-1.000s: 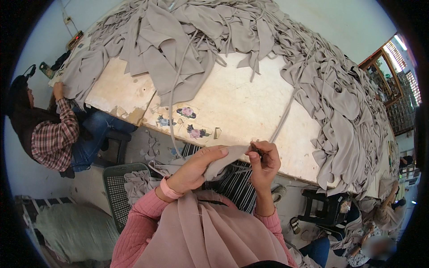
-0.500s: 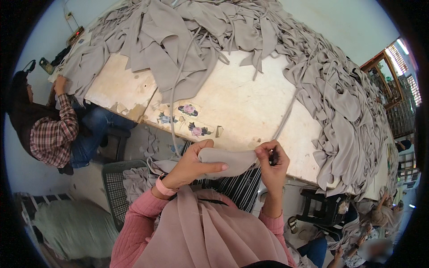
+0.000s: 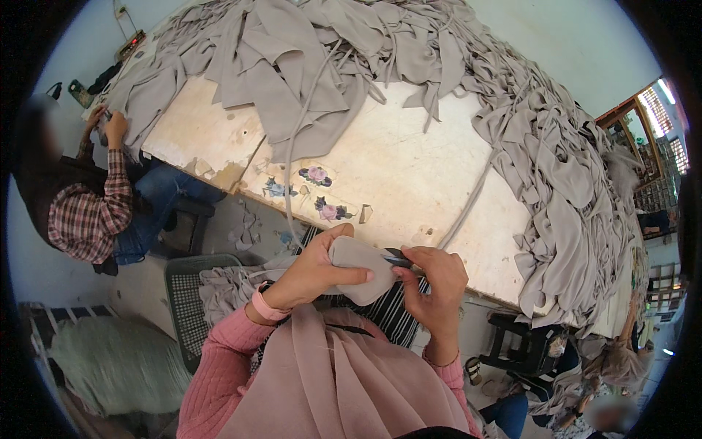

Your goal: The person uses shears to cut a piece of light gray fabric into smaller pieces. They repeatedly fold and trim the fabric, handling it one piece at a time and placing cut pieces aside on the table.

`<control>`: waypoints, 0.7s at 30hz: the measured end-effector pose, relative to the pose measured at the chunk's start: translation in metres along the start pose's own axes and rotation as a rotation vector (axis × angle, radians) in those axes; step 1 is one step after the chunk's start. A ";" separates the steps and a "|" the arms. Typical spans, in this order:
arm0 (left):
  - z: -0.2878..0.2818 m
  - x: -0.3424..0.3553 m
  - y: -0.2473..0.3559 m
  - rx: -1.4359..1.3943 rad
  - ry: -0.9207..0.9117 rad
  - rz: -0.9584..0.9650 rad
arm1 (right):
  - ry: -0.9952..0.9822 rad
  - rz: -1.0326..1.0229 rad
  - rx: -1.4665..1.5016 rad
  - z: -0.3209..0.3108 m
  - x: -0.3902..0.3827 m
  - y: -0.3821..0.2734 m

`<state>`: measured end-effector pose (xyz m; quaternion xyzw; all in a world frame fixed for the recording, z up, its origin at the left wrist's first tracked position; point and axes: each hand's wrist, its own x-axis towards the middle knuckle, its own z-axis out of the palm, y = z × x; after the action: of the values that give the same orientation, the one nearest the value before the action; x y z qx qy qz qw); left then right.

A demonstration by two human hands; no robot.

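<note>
In front of my chest, a grey-beige piece of fabric [image 3: 360, 282] is pinched by my left hand [image 3: 314, 272], thumb on top and fingers beneath. My right hand [image 3: 437, 282] is closed on what look like small thread snips [image 3: 397, 258], dark with a bluish tip. That tip rests at the fabric's right edge; whether it is cutting there I cannot make out. Narrow strips of the same cloth run from near my hands up to the table, one on the left [image 3: 289, 161] and one on the right [image 3: 468, 201].
The wooden table [image 3: 409, 175], with flower stickers near its edge, bears a big heap of grey-beige fabric [image 3: 556, 168]. A green basket [image 3: 183, 293] of cloth stands at my left. One person [image 3: 88, 219] works at the far left; others sit lower right near a black stool [image 3: 515, 344].
My right hand has turned inward, bringing the snips' tip against the fabric's edge. The fabric is bunched shorter between my hands. The person on the left has raised both hands together.
</note>
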<state>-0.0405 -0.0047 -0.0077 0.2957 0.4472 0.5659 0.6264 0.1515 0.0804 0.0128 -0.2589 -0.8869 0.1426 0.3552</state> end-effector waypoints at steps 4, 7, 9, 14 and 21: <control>-0.002 0.000 0.000 0.022 0.002 -0.012 | 0.015 -0.034 -0.045 0.001 -0.001 0.001; 0.000 0.001 0.001 0.019 0.004 -0.006 | 0.023 -0.052 -0.075 0.001 -0.001 0.001; 0.002 0.000 0.002 0.026 0.007 0.001 | 0.017 -0.074 -0.109 0.002 -0.001 0.000; 0.002 -0.002 0.004 0.165 -0.008 0.002 | 0.010 -0.049 -0.080 0.005 0.001 -0.003; -0.016 0.007 -0.004 0.469 -0.177 0.111 | -0.113 0.212 0.291 0.000 -0.002 0.017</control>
<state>-0.0530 -0.0009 -0.0197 0.5053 0.4927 0.4522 0.5454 0.1591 0.0936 0.0041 -0.2886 -0.8431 0.3202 0.3216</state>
